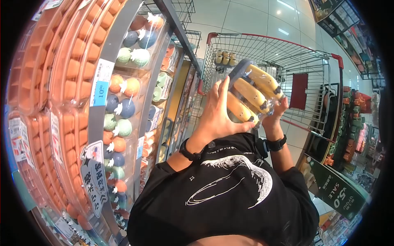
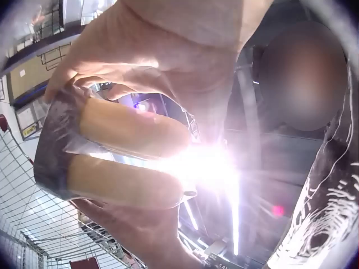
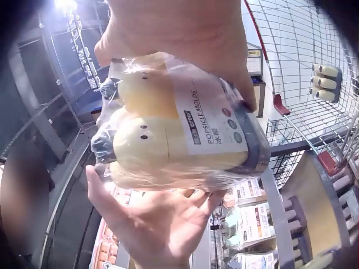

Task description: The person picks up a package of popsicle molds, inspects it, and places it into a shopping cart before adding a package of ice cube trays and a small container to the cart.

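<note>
Between both hands is a plastic-wrapped popsicle mold set [image 1: 251, 92], held tilted in front of the chest. Its yellow banana-like molds have dark tips and sit in a dark grey base [image 1: 239, 70]. My left hand [image 1: 217, 116] grips the near left side, fingers at the base and thumb along the lower edge. On the opposite side my right hand [image 1: 276, 115] holds the tip end, partly hidden behind the pack. A white label reading "POPSICLE MOLDS" [image 3: 208, 120] faces the right wrist camera, along with small dotted faces on the molds.
A wire shopping cart [image 1: 301, 57] with red corners stands just ahead, holding a similar yellow mold pack [image 1: 225, 58]. Shelves of packaged coloured molds [image 1: 123, 86] rise close on the left. A green sale sign [image 1: 336, 186] and more goods line the right.
</note>
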A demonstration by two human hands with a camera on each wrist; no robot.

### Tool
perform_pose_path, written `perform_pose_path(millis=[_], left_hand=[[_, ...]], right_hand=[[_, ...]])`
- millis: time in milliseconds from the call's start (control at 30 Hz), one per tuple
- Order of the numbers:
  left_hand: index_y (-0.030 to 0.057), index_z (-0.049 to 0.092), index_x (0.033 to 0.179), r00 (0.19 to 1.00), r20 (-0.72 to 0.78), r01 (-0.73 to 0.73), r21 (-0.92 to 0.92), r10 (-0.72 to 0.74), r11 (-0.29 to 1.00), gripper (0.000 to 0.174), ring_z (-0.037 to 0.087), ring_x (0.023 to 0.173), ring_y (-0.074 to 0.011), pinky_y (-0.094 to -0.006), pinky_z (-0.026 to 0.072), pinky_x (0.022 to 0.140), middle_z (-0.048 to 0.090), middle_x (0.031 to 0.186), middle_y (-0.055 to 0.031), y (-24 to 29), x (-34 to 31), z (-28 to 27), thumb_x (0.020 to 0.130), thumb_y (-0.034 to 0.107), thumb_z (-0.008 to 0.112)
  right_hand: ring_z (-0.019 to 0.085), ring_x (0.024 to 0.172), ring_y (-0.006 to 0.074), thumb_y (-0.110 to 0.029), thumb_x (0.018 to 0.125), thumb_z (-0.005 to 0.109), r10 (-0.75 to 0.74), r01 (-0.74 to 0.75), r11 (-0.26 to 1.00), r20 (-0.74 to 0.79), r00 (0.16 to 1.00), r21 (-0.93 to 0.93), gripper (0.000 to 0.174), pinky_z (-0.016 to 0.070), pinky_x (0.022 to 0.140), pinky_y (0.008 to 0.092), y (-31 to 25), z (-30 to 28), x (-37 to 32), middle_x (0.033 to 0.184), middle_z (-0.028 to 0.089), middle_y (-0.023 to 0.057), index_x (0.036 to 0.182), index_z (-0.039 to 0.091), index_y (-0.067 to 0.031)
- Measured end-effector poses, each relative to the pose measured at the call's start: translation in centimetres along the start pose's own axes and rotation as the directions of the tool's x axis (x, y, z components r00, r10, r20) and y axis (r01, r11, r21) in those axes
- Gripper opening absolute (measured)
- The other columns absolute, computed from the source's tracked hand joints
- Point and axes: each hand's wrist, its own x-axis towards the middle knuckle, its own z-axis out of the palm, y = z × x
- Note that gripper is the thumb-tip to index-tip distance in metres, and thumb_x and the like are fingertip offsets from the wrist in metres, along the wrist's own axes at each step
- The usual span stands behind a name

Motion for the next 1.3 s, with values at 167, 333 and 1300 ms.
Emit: perform_pose_path(millis=[167, 333, 1300], left_hand=[[-0.0054, 0.023, 0.145, 0.999, -0.032, -0.022, 0.072, 0.024, 0.997, 0.123, 0.036, 0.13, -0.044, -0.0519, 0.0319, 0.108, 0.036, 0.136, -0.029, 0.7, 2.4, 2.6, 0.054, 0.049, 0.085], [-0.0072, 0.025, 0.143, 1.0, -0.006, 0.018, 0.003, -0.018, 1.0, 0.119, 0.04, 0.127, -0.0442, -0.0506, 0.0335, 0.108, 0.04, 0.134, -0.0296, 0.4, 5.9, 6.8, 0.055, 0.047, 0.084], [0.0022, 0.05, 0.131, 0.717, 0.167, 0.68, 0.043, -0.677, 0.732, 0.064, 0.056, 0.117, -0.0371, -0.0429, 0.0448, 0.097, 0.059, 0.123, -0.0234, -18.3, 7.5, 21.2, 0.085, 0.044, 0.066]], right_hand=[[0.055, 0.117, 0.0319, -0.071, 0.082, 0.051, -0.067, 0.066, 0.997, 0.067, 0.995, 0.029, 0.09, 0.047, 0.098, 0.0463, -1.0, -2.3, 2.3, 0.133, 0.052, 0.0172, 0.137, 0.044, -0.0005], [0.053, 0.12, 0.0322, -0.073, 0.082, 0.05, -0.026, 0.024, 0.999, 0.061, 0.998, 0.034, 0.092, 0.0464, 0.099, 0.0471, -3.3, -6.8, 5.0, 0.135, 0.05, 0.0164, 0.139, 0.041, -0.0018], [0.064, 0.098, 0.0411, -0.036, 0.062, 0.083, 0.486, 0.054, 0.136, 0.114, 0.867, -0.989, 0.091, 0.0539, 0.084, 0.0463, 16.6, -16.3, 30.4, 0.111, 0.061, 0.0225, 0.133, 0.037, -0.0013]])
